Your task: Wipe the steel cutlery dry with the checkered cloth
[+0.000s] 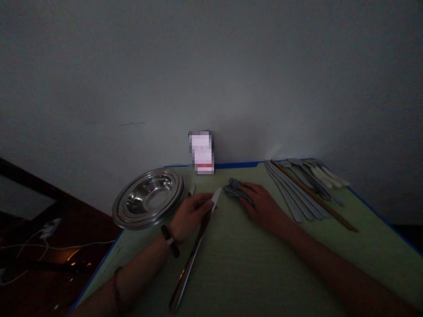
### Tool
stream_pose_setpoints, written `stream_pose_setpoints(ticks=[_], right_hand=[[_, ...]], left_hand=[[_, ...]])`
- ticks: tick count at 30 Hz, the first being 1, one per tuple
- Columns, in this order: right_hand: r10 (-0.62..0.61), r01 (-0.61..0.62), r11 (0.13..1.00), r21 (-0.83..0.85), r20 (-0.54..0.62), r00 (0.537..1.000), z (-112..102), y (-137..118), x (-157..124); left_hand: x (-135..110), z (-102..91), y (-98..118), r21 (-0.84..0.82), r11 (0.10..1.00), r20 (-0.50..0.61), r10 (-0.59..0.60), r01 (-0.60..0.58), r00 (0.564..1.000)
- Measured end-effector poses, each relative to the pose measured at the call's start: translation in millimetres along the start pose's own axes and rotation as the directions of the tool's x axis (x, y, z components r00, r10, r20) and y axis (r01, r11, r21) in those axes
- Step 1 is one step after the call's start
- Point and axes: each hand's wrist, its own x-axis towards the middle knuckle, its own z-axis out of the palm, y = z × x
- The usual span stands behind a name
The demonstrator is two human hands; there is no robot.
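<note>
My left hand (190, 215) is closed around the blade part of a table knife (190, 267), whose shiny handle points back toward me and whose tip shows past the thumb. Just right of that tip, my right hand (264, 208) has its fingers bent over a crumpled patterned cloth (235, 189). The cloth and the blade tip are close, with a narrow gap between them. Left of my left hand stands a stack of shiny metal dishes (155, 193). Another metal piece, perhaps a blade (191, 190), pokes out between the stack and my left hand.
Several table knives (286, 193) lie side by side at the right, then wooden chopsticks (315, 199), spoons (302, 174) and white-handled cutlery (325, 174). A lit phone (203, 154) leans on the wall behind the green table (238, 264). White cables (49, 244) hang at left.
</note>
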Motion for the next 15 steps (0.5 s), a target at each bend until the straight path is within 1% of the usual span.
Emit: stream_pose_setpoints(ticks=[2,5,8,10,12,15], right_hand=[[0.05,-0.045,0.994,0.103,-0.053,0.997,-1,2,2],[0.166,-0.129,0.966,0.225,-0.152,0.974,-5,6,5],[0.267,-0.206,0.936,0.284,-0.194,0.944,-11,8,7],[0.319,-0.256,0.918,0.302,-0.182,0.93,-13,9,8],[0.356,-0.293,0.906,0.307,-0.175,0.918,-14,10,8],[0.353,-0.272,0.906,0.326,-0.224,0.908,-13,11,9]], left_hand=[[15,9.8,4,-0.093,0.996,-0.055,-0.018,0.013,0.998],[34,21.6,3,-0.143,0.99,-0.11,-0.013,-0.003,0.994],[42,28.5,-4,-0.175,0.984,-0.116,-0.003,-0.017,0.993],[41,30.5,-8,-0.193,0.981,-0.098,0.002,-0.021,0.995],[38,30.6,-10,-0.223,0.975,-0.051,0.016,-0.027,0.999],[36,28.2,-12,-0.278,0.959,0.024,0.062,-0.053,0.998]])
